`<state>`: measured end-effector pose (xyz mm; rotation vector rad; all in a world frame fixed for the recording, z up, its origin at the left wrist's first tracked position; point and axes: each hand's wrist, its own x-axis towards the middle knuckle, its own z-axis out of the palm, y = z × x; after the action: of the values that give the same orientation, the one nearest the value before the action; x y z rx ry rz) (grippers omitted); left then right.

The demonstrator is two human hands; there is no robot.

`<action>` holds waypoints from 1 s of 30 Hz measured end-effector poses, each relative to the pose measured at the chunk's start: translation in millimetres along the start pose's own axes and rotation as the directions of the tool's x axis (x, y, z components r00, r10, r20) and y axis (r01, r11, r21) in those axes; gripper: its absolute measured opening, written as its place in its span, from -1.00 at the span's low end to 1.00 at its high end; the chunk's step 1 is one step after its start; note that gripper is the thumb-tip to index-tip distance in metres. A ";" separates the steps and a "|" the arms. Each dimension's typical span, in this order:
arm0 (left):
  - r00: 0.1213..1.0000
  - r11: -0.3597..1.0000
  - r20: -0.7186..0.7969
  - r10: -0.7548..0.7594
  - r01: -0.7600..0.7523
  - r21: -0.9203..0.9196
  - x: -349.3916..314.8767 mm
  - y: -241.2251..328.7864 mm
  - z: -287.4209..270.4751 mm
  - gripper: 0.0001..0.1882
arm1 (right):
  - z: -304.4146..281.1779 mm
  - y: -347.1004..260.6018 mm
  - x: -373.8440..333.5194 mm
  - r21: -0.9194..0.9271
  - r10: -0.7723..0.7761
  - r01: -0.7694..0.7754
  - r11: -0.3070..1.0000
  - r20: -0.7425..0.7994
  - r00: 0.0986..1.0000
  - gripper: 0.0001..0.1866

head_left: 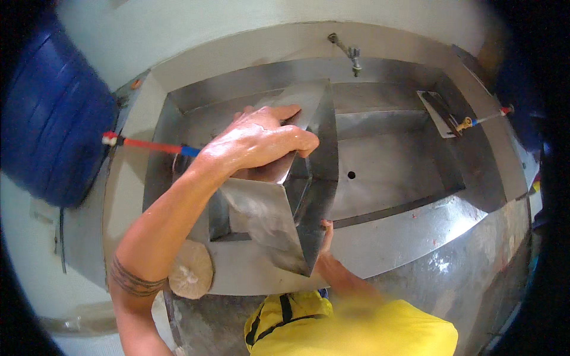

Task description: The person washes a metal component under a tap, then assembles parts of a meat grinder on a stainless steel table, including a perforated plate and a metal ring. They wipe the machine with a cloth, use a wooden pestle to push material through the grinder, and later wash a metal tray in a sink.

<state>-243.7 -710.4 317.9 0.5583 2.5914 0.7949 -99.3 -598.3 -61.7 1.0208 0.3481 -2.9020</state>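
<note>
A large angular sheet-metal hopper (261,216), shiny and open-sided, is held tilted over the double sink, near the divider between its basins. Over its upper part lies my left hand (261,139), thumb and index finger across the metal edge; the other fingers are partly hidden behind the hand. Low on the right side, my right hand (326,237) grips the hopper's edge, with only some fingers and the wrist showing. The stainless steel sink (380,196) spreads under and around the hopper, which hides much of the left basin.
A wall tap (354,59) juts over the sink's back. A red-and-blue pipe (154,145) crosses in from the left beside a blue barrel (59,118). A brass-fitted pipe (466,123) enters at right near a metal plate (438,113). A tied beige bag (190,270) sits at front left.
</note>
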 end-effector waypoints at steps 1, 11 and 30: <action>1.000 1.000 -0.014 0.006 -0.007 -0.023 -11.7 -8.5 1.9 -0.14 | -2.2 1.3 -4.2 -0.024 0.056 -0.055 0.998 0.064 0.996 -0.39; 0.878 0.957 -0.477 0.038 -0.169 -0.234 -244.9 -96.2 41.1 0.02 | 32.4 -40.8 -66.6 -0.406 0.009 0.096 0.909 0.250 0.968 -0.40; 0.159 0.381 -0.506 -0.848 -0.480 -0.790 -599.1 -148.7 269.9 -0.19 | 58.6 172.0 -179.0 -0.990 0.798 -0.140 0.017 -0.071 0.598 -0.39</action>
<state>350.8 -984.8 159.5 -1.2909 2.0164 2.9473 24.8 -784.6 60.6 -0.0276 1.2084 -1.4765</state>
